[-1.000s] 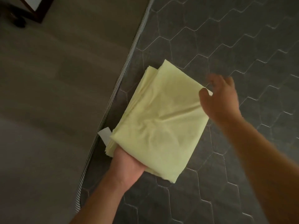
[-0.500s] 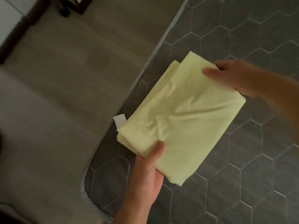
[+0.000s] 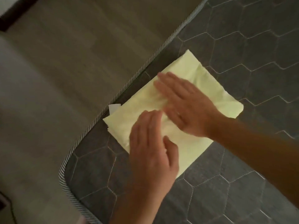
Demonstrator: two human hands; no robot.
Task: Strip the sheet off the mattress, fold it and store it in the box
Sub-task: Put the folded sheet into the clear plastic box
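Observation:
The pale yellow sheet (image 3: 208,88) lies folded into a thick rectangle on the dark grey quilted mattress (image 3: 252,50), near its rounded corner. A small white tag (image 3: 114,108) sticks out at the sheet's left side. My left hand (image 3: 152,149) lies flat on the near part of the sheet, fingers straight. Laid flat across the middle of the sheet is my right hand (image 3: 186,104), fingers stretched toward the mattress edge. Both hands press on the fabric and hold nothing. No box is in view.
The mattress has a striped piped edge (image 3: 140,70) that runs diagonally and curves round at the lower left. Beyond it is grey-brown floor (image 3: 56,78). A dark strip of furniture or skirting (image 3: 9,18) shows at the top left corner.
Both hands let go of the sheet's edges and came to lie flat on top of it. The sheet now rests on the mattress. The camera view shifted right and down.

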